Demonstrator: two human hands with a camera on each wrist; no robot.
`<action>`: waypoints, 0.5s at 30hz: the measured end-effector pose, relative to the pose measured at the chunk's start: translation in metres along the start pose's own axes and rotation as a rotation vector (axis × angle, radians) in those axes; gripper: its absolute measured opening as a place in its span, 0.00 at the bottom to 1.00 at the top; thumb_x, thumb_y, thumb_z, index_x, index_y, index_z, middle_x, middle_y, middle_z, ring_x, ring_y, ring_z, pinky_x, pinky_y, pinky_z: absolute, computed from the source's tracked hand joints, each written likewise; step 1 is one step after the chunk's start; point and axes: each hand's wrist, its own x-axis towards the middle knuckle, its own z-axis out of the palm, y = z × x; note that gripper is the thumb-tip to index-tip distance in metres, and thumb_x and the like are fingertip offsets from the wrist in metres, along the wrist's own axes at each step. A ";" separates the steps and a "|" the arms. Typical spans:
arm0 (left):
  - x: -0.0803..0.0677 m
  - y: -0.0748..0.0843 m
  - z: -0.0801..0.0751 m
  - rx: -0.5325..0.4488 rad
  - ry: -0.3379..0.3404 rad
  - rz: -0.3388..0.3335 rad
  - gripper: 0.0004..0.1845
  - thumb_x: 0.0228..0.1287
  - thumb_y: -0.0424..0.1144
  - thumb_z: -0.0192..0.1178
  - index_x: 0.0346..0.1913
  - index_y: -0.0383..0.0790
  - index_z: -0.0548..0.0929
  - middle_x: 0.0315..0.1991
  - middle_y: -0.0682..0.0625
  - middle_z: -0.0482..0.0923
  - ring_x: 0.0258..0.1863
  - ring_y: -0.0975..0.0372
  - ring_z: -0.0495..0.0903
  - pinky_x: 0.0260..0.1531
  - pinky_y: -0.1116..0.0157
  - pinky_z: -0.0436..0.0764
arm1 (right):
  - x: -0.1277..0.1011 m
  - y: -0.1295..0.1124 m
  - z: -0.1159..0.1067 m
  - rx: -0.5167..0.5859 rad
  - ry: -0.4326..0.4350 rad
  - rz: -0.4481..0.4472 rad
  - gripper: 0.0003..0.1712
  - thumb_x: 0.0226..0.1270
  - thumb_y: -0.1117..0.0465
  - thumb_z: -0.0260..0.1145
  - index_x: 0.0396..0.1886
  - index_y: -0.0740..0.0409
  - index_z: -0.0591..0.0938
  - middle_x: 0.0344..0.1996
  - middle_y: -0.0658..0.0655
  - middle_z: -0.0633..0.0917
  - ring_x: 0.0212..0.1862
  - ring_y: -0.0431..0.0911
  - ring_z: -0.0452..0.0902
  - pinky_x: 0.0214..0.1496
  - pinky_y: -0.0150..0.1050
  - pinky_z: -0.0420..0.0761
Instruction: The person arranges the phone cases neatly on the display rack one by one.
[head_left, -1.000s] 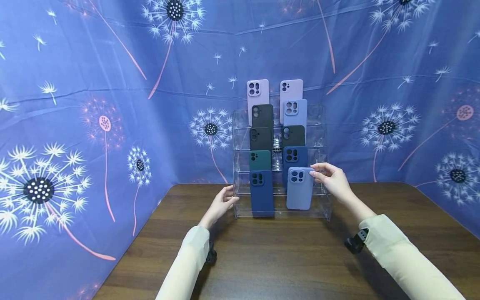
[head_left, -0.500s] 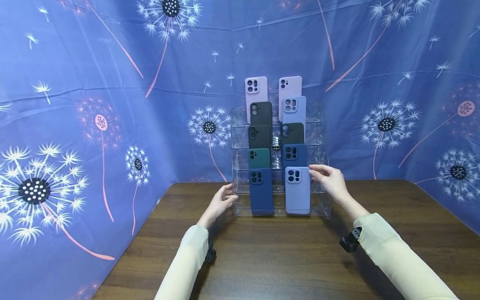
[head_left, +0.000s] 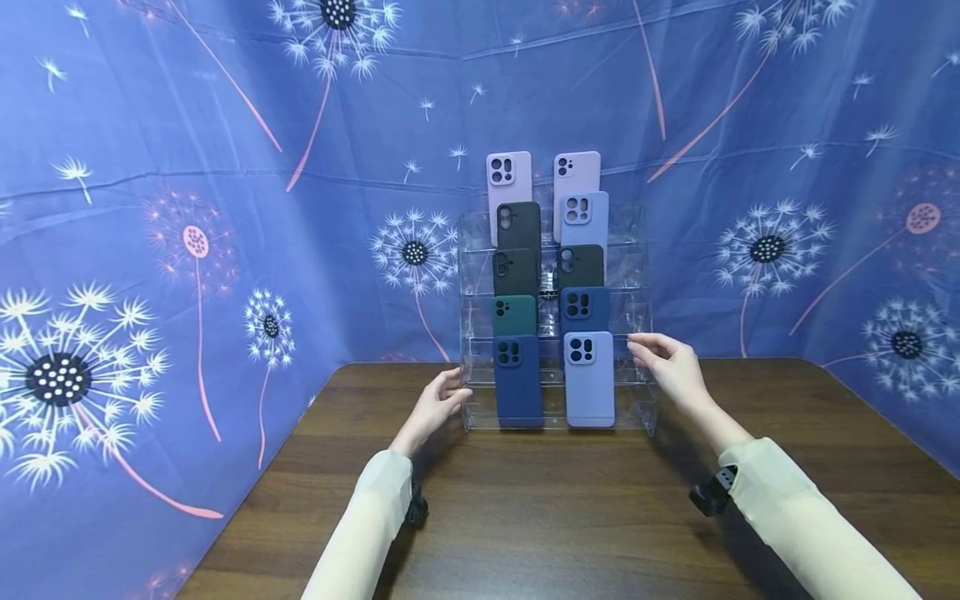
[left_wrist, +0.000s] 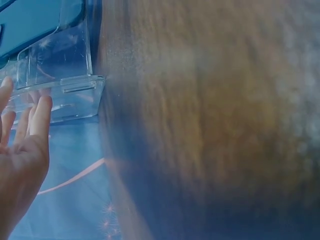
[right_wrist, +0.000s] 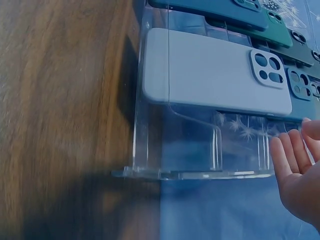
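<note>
A light blue phone case [head_left: 590, 379] stands upright in the lowest tier of a clear stepped display stand [head_left: 555, 423], right of a dark blue phone case [head_left: 518, 382]. My right hand [head_left: 670, 367] is just right of the light blue case and apart from it, near the stand's right side. In the right wrist view, the fingers [right_wrist: 294, 150] are slightly bent and hold nothing. At the stand's left side, my left hand [head_left: 432, 410] touches the clear plastic; its fingers [left_wrist: 41, 115] look fairly straight in the left wrist view.
Several more cases rise in two columns behind, among them a green case [head_left: 514, 315], a darker blue case [head_left: 585, 308] and a lilac case [head_left: 577, 171]. The stand sits on a brown wooden table [head_left: 555, 517]. A blue dandelion-print cloth [head_left: 360, 208] hangs behind it.
The light blue case has gone down into the front tier. My right hand has let go of it and moved slightly right. My left hand stays at the stand's side.
</note>
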 end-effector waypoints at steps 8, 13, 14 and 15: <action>-0.001 0.000 0.001 0.080 0.109 0.006 0.25 0.53 0.39 0.61 0.54 0.33 0.71 0.43 0.37 0.76 0.36 0.58 0.78 0.34 0.64 0.81 | -0.004 -0.006 -0.024 0.112 -0.049 -0.053 0.16 0.56 0.53 0.63 0.44 0.53 0.80 0.36 0.51 0.84 0.33 0.41 0.81 0.33 0.28 0.80; -0.008 0.002 -0.005 0.155 0.170 0.092 0.18 0.53 0.36 0.61 0.46 0.30 0.76 0.36 0.38 0.79 0.31 0.55 0.79 0.28 0.65 0.82 | -0.037 -0.116 -0.034 -0.001 -0.107 -0.063 0.17 0.59 0.56 0.60 0.43 0.62 0.80 0.33 0.54 0.85 0.30 0.35 0.80 0.31 0.25 0.79; -0.011 0.004 -0.007 0.179 0.193 0.116 0.16 0.53 0.37 0.61 0.44 0.31 0.77 0.34 0.39 0.80 0.30 0.56 0.80 0.26 0.66 0.81 | -0.043 -0.135 -0.035 -0.037 -0.108 -0.064 0.17 0.59 0.56 0.60 0.42 0.63 0.80 0.32 0.55 0.85 0.29 0.32 0.79 0.30 0.24 0.78; -0.014 0.006 -0.010 0.196 0.218 0.139 0.15 0.54 0.37 0.60 0.42 0.31 0.79 0.32 0.40 0.81 0.28 0.58 0.80 0.25 0.67 0.81 | -0.050 -0.165 -0.036 -0.118 -0.081 -0.049 0.17 0.60 0.56 0.59 0.42 0.65 0.79 0.32 0.55 0.85 0.28 0.30 0.78 0.28 0.23 0.77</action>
